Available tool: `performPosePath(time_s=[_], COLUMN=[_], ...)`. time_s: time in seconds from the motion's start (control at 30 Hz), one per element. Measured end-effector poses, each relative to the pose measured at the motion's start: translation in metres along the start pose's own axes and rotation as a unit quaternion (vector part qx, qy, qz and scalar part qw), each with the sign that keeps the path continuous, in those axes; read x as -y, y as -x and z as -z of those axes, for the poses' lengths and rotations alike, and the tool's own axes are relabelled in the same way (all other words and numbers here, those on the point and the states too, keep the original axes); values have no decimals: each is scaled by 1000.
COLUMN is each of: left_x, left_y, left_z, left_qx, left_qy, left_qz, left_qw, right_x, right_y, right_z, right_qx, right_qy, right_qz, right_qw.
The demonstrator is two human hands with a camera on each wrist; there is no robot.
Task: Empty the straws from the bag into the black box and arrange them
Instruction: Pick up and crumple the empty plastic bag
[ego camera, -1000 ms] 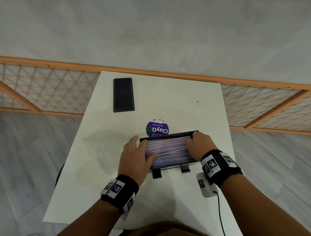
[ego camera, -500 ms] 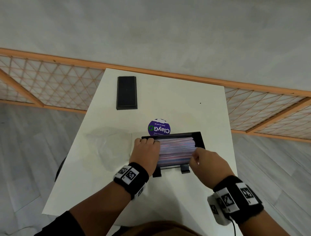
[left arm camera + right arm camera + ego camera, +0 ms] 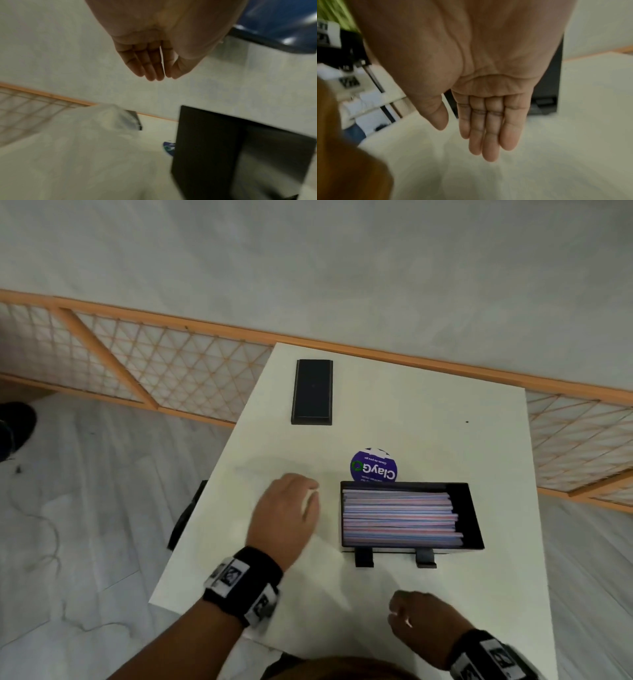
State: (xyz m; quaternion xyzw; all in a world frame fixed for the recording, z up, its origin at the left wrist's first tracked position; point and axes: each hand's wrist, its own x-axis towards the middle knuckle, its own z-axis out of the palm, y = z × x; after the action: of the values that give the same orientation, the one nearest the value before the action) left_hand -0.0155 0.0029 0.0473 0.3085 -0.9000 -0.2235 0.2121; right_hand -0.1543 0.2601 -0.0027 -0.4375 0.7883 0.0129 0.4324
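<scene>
straws: stacked flat inside black box on white bench. left hand: grip slack, holding nothing, over clear bag beside box. right hand: fingers straight, grip vacant, near bench's front edge.

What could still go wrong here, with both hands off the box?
1. The straws are stacked near the top of the black box with uneven right ends; a bump could spill some.
2. The clear bag lies beside the left hand and is hard to see on the white table; a sweep might knock it off.
3. The right hand could catch the box's front tabs.
</scene>
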Motion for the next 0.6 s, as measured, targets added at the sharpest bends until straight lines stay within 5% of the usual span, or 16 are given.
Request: performPosePath(time_s=[0.07, 0.17, 0.33, 0.43, 0.6], left_x=[35, 79, 115, 130, 146], left_y=[0, 5, 16, 24, 32], left_z=[-4, -20, -47, -58, -61], left_qx=[45, 203, 351, 394, 373], left_qy=[-86, -210, -261, -231, -136], left_qz=[18, 65, 39, 72, 91], left_qw=[995, 954, 898, 887, 914], right_x=[-6, -12, -8, -8, -5], right_y=[-5, -6, -1, 0, -1], right_z=[-19, -30, -25, -18, 2], right_qx=[48, 83, 74, 43, 18], right_qy=[7, -5, -43, -72, -111], right_qz=[-31, -73, -101, -108, -111], right_qw=[998, 994, 991, 991, 987])
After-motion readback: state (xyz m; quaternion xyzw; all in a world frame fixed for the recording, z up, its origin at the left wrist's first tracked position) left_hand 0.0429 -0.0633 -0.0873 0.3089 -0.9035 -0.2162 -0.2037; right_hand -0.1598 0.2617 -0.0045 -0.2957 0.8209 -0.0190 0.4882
